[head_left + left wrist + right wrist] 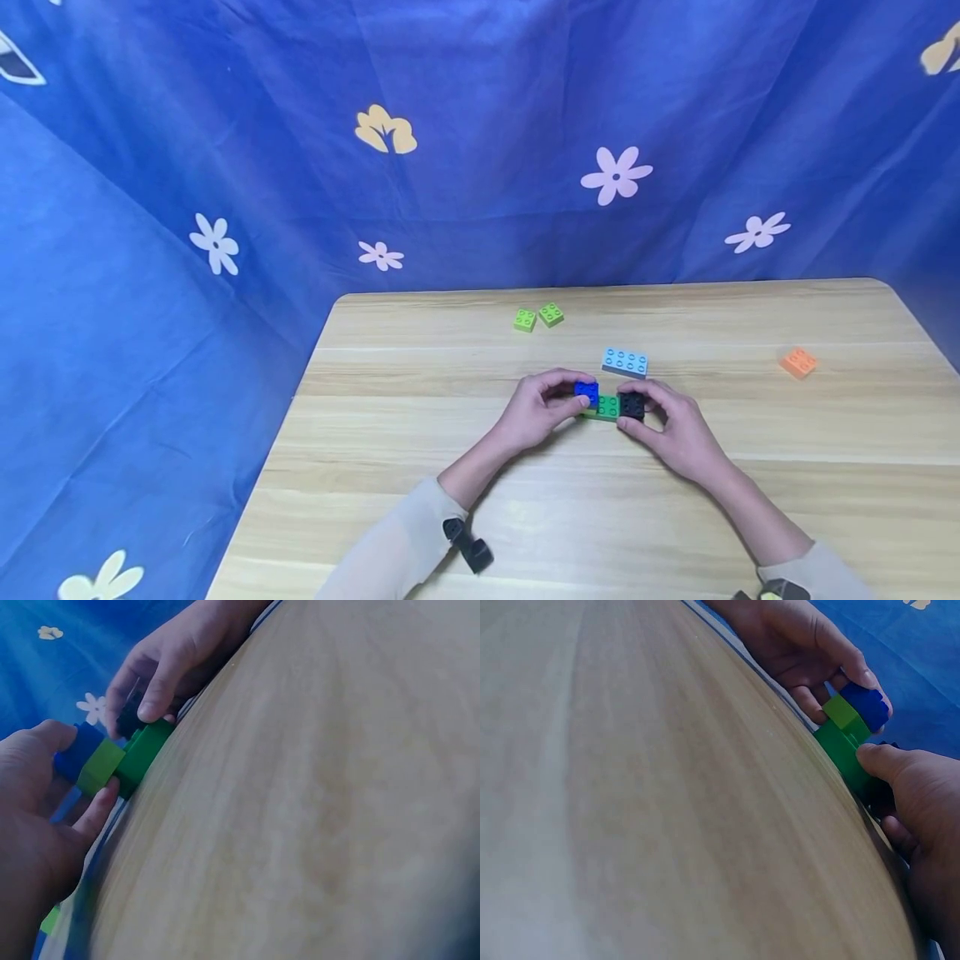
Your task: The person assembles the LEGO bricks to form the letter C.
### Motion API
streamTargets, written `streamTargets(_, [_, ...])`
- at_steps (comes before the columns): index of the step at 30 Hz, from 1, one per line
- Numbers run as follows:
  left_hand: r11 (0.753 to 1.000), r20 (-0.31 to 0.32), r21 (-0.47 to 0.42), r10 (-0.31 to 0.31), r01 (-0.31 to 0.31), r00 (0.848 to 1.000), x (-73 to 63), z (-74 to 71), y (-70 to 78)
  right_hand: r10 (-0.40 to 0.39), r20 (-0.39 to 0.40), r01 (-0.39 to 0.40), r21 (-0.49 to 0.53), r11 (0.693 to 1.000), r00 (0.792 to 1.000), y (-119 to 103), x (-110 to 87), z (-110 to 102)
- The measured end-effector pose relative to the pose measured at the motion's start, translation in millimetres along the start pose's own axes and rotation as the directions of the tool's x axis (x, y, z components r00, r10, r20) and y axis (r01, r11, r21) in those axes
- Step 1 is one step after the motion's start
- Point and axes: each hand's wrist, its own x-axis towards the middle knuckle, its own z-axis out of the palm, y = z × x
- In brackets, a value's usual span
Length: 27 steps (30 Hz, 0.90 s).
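A long green brick (608,406) lies on the table between both hands. At its left end sits a lime-green brick (101,766), with a blue brick (587,390) on top. My left hand (534,410) pinches this small stack between thumb and fingers. My right hand (675,423) pinches a black brick (632,405) at the green brick's right end, thumb toward me. In the right wrist view, that hand's thumb (885,759) touches the green brick, and the black brick is mostly hidden.
Just beyond the hands lies a light blue brick (625,362). Two lime-green bricks, one (525,320) beside another (551,314), are near the table's back edge. An orange brick (798,362) is off to the right. A blue curtain (480,208) hangs behind the table (420,367).
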Motion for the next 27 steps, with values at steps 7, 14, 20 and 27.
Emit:
streamTargets(7, [1.0, 0.024, 0.018, -0.018, 0.018, 1.0, 0.4, -0.1, 1.5, -0.003, -0.002, 0.003, 0.017, 1.0, 1.0, 2.6, -2.6, -0.1])
streamTargets(14, [0.999, 0.122, 0.045, -0.015, 0.009, 0.992, 5.8, -18.4, 7.2, -0.008, -0.004, 0.008, 0.006, 1.0, 1.0, 1.3, -3.4, 0.5])
streamTargets(20, [0.992, -0.013, 0.121, -0.024, 0.025, 1.0, 21.4, -62.1, 15.8, -0.005, 0.011, 0.004, 0.01, 1.0, 1.0, -2.3, 1.0, 1.2])
streamTargets(27, [0.966, -0.162, 0.259, 0.025, 0.018, 0.987, 56.2, -104.7, 8.6, -0.002, 0.003, 0.002, 0.008, 1.0, 1.0, -3.2, 1.3, 1.1])
